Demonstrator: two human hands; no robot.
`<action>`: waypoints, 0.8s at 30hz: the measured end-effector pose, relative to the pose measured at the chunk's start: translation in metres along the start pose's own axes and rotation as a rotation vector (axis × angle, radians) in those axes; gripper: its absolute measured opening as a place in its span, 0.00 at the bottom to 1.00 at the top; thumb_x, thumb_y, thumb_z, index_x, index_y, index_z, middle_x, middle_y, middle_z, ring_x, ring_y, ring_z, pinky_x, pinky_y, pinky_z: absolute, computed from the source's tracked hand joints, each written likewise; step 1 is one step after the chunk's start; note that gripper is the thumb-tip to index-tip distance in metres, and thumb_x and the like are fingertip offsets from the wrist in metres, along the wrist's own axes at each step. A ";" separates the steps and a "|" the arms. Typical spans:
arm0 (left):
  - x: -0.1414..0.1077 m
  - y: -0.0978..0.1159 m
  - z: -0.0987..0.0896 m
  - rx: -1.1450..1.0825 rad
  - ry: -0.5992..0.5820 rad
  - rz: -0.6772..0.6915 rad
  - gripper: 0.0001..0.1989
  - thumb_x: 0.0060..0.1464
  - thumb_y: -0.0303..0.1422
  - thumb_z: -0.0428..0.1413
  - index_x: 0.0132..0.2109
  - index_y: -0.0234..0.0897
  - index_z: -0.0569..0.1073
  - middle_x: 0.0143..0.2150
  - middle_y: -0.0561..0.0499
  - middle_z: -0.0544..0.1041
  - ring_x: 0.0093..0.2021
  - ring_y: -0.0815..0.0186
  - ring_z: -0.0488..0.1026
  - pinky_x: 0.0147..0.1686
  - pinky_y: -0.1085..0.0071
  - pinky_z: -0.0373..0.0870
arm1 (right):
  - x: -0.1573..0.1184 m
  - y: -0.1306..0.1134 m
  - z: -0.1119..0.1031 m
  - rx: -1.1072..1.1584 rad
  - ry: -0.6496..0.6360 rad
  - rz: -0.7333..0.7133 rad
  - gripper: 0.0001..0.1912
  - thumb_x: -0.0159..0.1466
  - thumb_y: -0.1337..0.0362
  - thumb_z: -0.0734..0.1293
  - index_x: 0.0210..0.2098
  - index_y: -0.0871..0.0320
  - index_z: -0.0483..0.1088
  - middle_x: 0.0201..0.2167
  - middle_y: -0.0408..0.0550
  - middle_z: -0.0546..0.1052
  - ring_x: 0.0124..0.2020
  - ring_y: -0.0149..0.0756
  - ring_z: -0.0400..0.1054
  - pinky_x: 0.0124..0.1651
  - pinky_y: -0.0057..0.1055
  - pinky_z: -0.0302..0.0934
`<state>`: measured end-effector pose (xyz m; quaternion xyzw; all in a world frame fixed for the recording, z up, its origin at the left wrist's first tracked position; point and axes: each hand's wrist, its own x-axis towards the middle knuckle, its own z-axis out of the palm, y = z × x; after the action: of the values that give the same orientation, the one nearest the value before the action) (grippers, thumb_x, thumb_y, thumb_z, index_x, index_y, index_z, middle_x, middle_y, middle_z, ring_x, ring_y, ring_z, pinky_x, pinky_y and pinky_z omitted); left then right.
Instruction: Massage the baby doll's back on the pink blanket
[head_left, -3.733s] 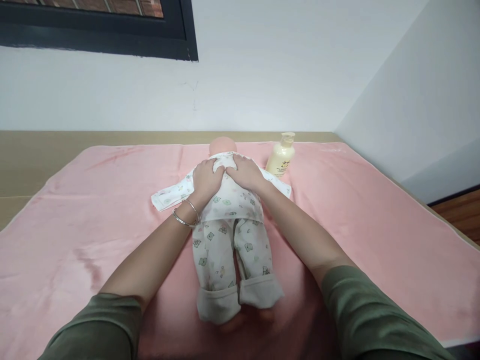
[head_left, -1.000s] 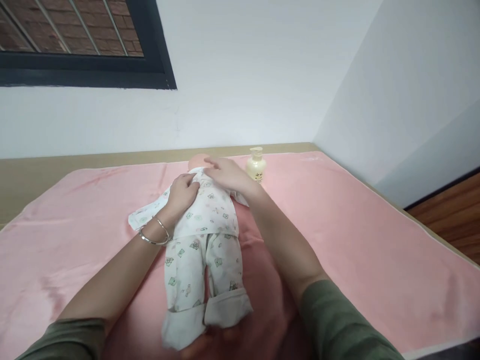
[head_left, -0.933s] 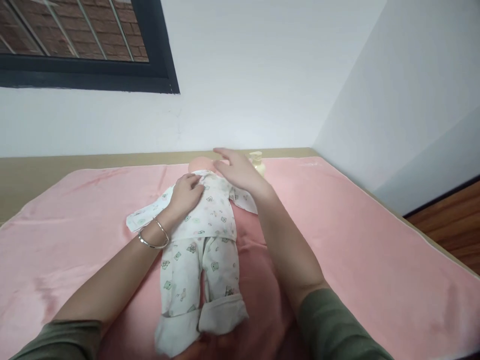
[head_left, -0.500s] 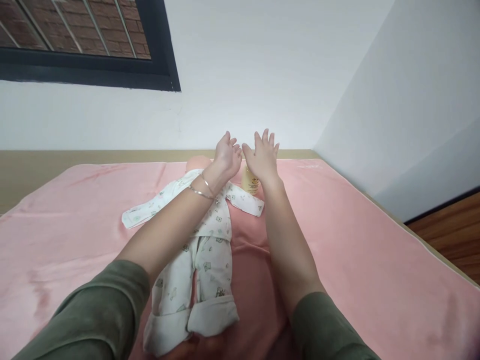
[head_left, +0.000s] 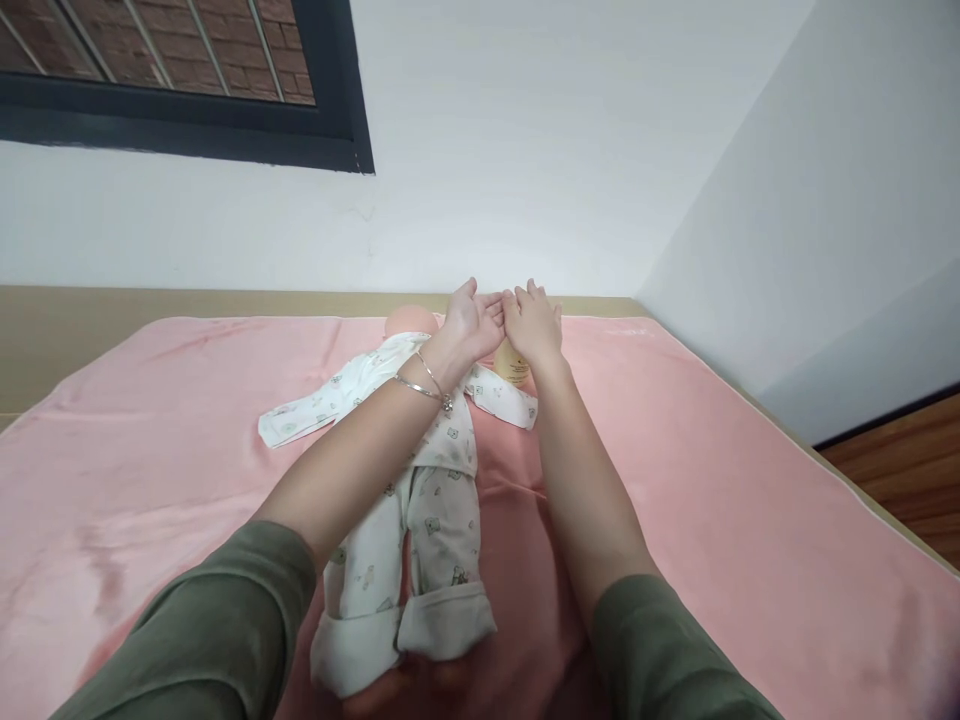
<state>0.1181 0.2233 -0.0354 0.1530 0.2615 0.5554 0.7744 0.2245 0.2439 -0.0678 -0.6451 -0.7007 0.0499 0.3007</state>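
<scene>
My left hand (head_left: pixel 472 322) is turned palm up, its fingers stretched toward the right. Over its fingertips lies my right hand (head_left: pixel 533 325), back upward and fingers extended; the two appear to touch. Neither hand shows anything held. Below them a doll (head_left: pixel 410 320) lies on its back in a white printed top (head_left: pixel 450 440) and matching trousers (head_left: pixel 442 530) with turned-up cuffs. My left forearm hides part of its body. A pale yellow bottle (head_left: pixel 512 366) stands beside the doll's sleeve, partly covered by my right hand.
A pink sheet (head_left: pixel 675 480) with a few creases covers the bed or table, whose wooden edge (head_left: pixel 90 330) shows at the back. Behind it rises a white wall (head_left: pixel 525 130) with a dark-framed window (head_left: pixel 337 90). Wood-grained panelling (head_left: pixel 900 450) is at the right.
My hands have come together: the right one has lowered and moved onto the left one's fingers. Before, a gap lay between them. The whole view has shifted slightly.
</scene>
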 end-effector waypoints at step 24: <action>-0.147 0.092 -0.061 0.334 -0.124 0.118 0.27 0.62 0.35 0.44 0.67 0.35 0.65 0.65 0.39 0.74 0.71 0.52 0.66 0.71 0.51 0.62 | -0.014 -0.032 0.014 -0.213 0.024 0.207 0.39 0.71 0.54 0.56 0.77 0.58 0.41 0.79 0.59 0.35 0.79 0.59 0.37 0.73 0.71 0.40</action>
<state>-0.0247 0.1125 -0.0022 0.3287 0.2923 0.5383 0.7188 0.1895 0.2299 -0.0692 -0.7425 -0.6283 -0.0015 0.2323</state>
